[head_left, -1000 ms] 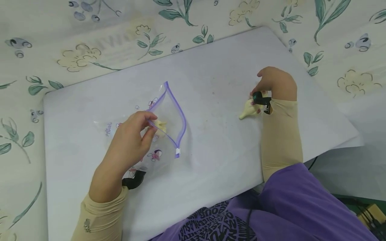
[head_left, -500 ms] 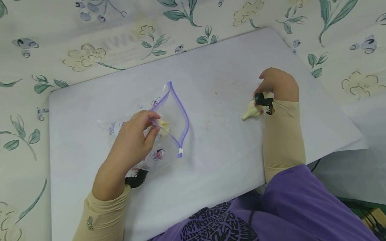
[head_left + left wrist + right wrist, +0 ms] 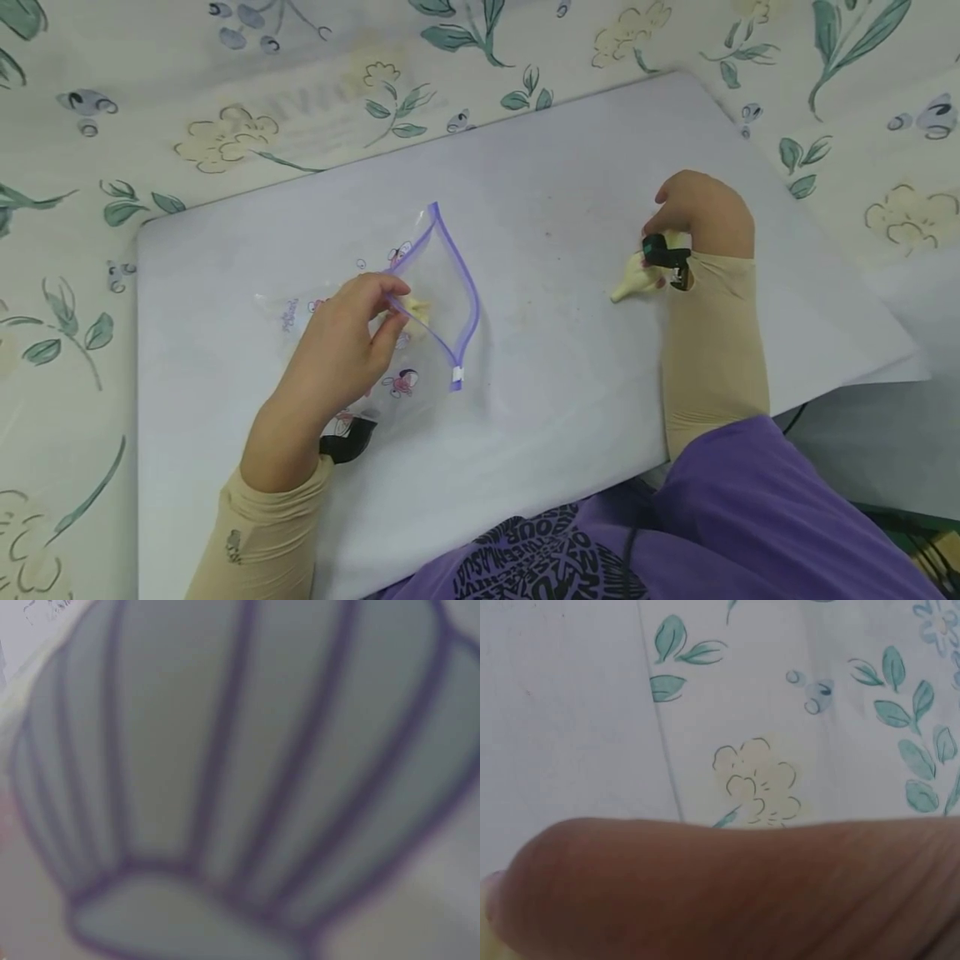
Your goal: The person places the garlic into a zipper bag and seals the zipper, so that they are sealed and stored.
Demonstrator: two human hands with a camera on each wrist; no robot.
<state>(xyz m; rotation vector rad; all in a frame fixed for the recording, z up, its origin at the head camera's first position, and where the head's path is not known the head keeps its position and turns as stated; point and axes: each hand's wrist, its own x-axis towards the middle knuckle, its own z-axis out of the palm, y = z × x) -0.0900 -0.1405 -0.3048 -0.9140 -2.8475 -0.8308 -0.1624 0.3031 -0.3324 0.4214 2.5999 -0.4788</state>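
cream floral cloth (image 3: 315, 83) printed with green leaves borders a flat white table (image 3: 540, 392). at the left, a person's left hand (image 3: 330, 342) pinches one side of the mouth of a clear plastic zip bag (image 3: 412, 354), thumb and fingertips drawn narrow on its purple rim. a light pinch that lifts only this side seems best, since a hard pull would probably drag the whole bag. the bag lies on the table, its mouth gaping rightward, a small white slider (image 3: 457, 374) at the near end. inside, just past the rim, sits a pale yellow lump (image 3: 417, 312), partly hidden by the fingers, so i cannot tell its full shape. blurred grey-green shell print (image 3: 180, 750) fills the left wrist view.

well apart to the right, the right hand (image 3: 702, 210) bends down and holds a tapered pale yellow piece (image 3: 634, 280) at the table, narrow end pointing out toward the person's side; a black wrist camera (image 3: 664, 252) covers part of the grip. gentle fingers round its thick part should avoid squashing it.
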